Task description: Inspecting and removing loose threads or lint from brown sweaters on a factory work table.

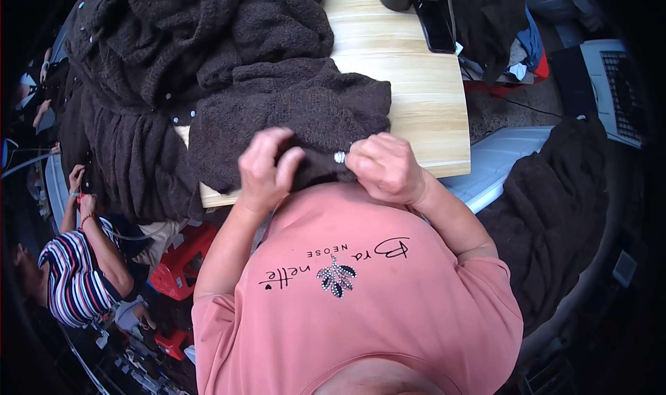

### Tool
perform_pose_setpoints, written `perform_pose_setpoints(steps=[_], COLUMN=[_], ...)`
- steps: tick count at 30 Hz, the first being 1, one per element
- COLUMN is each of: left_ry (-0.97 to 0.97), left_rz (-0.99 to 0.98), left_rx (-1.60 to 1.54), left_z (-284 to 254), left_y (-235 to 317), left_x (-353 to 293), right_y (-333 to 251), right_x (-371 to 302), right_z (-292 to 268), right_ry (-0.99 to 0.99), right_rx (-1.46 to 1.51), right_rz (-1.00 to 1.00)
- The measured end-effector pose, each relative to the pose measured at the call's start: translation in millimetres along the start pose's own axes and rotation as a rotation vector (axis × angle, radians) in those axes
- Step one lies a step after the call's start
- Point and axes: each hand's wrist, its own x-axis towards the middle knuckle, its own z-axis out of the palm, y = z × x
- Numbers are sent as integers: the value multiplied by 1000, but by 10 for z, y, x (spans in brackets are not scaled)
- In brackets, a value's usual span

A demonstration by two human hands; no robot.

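Table (423, 103): pale wood
Cloth (291, 110): probably soft, limp, light; hold by edge
Left hand (267, 171): loosely open
Right hand (385, 167): gripping cloth

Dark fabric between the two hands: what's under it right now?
Pale wood-grain table shows past the right end of the dark fabric and in a strip at its near-left corner. Anything else beneath the folds is covered and can't be seen.

Our left hand (267, 167) is half curled and a little blurred, thumb apart from the bent fingers (272, 136). Our right hand (383, 167) is clenched, knuckles upward. Our left forearm (230, 249) and right forearm (452, 213), both bare, angle inward.
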Motion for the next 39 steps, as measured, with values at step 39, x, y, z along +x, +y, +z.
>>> perform_pose_setpoints(steps=[39], left_ry=[-513], left_rz=[584], left_rx=[-282], left_z=[126], left_y=[1431], left_x=[2461], right_y=[-2274], right_x=[-2239], right_z=[-514], right_ry=[355], right_rx=[640], right_rz=[896])
